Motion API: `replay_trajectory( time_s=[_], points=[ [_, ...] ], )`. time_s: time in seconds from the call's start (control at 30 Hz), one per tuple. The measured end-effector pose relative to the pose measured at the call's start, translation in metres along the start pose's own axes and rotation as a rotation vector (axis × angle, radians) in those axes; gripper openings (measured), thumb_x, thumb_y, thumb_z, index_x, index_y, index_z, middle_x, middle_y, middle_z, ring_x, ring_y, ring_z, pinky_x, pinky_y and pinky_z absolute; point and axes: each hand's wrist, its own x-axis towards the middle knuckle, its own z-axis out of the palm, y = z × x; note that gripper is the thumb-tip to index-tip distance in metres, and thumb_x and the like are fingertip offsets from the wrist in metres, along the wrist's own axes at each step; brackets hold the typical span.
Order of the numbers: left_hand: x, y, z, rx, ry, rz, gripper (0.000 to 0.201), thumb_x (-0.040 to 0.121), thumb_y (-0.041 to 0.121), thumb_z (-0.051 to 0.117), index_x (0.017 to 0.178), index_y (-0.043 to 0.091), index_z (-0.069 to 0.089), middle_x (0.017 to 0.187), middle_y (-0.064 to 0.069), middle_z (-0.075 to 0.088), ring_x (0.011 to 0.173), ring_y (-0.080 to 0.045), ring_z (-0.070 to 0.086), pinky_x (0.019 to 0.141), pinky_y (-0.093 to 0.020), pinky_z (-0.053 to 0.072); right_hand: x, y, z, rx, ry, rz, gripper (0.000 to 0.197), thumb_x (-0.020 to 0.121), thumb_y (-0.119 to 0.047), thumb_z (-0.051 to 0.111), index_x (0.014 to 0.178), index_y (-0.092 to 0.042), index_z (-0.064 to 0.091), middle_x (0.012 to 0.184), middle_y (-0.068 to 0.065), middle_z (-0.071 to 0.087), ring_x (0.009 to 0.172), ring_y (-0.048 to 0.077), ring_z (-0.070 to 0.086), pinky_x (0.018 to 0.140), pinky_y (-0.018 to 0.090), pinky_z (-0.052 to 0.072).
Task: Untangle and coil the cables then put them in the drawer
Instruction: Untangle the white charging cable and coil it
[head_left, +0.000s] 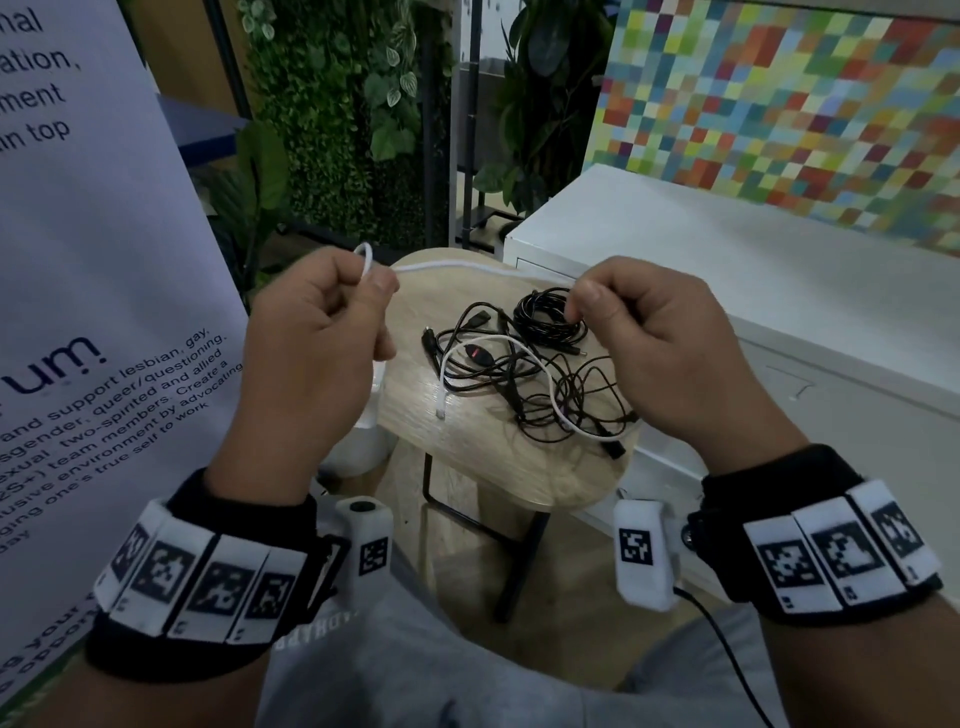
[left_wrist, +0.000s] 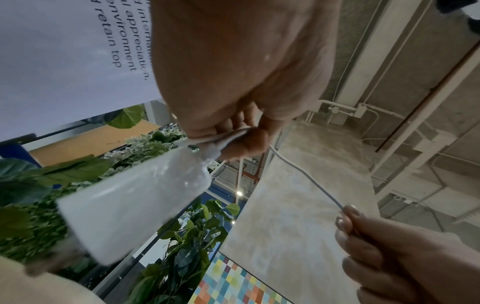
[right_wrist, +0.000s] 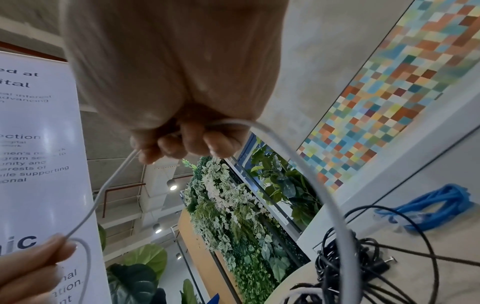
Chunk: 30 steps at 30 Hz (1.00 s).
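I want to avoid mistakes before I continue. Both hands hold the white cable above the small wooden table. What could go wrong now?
1. The white cable runs from the right hand down into the black tangle; pulling may drag the tangle off the small round table.
2. The white adapter hangs below the left hand, so it may swing and strain the cable's end.
3. Pulling hard could tighten the knots.

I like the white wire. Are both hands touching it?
Touching. The head view shows the left hand and the right hand each pinching the white cable, stretched between them.
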Motion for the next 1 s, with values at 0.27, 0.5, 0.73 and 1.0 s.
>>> replay_trajectory(
  time_s=[0.27,0.5,0.73,1.0],
  points=[
    [-0.004,0.018,-0.001,0.178,-0.064,0.177,0.022,0.107,0.024,0.055,0.089,0.024,0.067,0.058,-0.009,0.049,0.050,-0.008,0.041,0.047,-0.018,0.030,0.022,-0.019,-0.003,0.039,0.312,-0.191,0.027,0.110,-0.020,0.046,0.094,-0.013,0.067,0.064,-0.023,0.052,0.061,0.001,0.042,0.061,0.023,0.034],
    [-0.008,0.032,-0.002,0.146,0.031,0.257,0.023,0.108,0.022,0.052,0.089,0.020,0.065,0.059,-0.013,0.050,0.056,-0.019,0.045,0.051,-0.015,0.031,0.042,-0.040,0.013,0.548,0.300,-0.296,0.029,0.110,-0.011,0.036,0.092,-0.018,0.059,0.077,0.006,0.056,0.058,0.016,0.042,0.057,0.040,0.050],
    [-0.013,0.018,0.004,-0.110,-0.279,-0.060,0.040,0.109,0.026,0.046,0.071,0.026,0.059,0.051,0.013,0.040,0.047,-0.006,0.032,0.047,-0.023,0.025,0.043,-0.032,0.017,0.721,0.060,0.225,0.033,0.113,-0.023,0.036,0.089,-0.014,0.057,0.052,-0.003,0.033,0.042,0.013,0.020,0.044,0.023,0.020],
    [-0.009,0.022,0.004,-0.694,-0.292,-0.400,0.033,0.112,0.021,0.030,0.083,0.017,0.046,0.055,0.005,0.025,0.040,-0.007,0.017,0.042,-0.026,0.015,-0.003,0.012,0.016,-0.071,-0.173,0.129,0.013,0.102,-0.029,0.063,0.096,-0.028,0.075,0.072,-0.010,0.064,0.060,0.004,0.049,0.058,0.021,0.039]
  ],
)
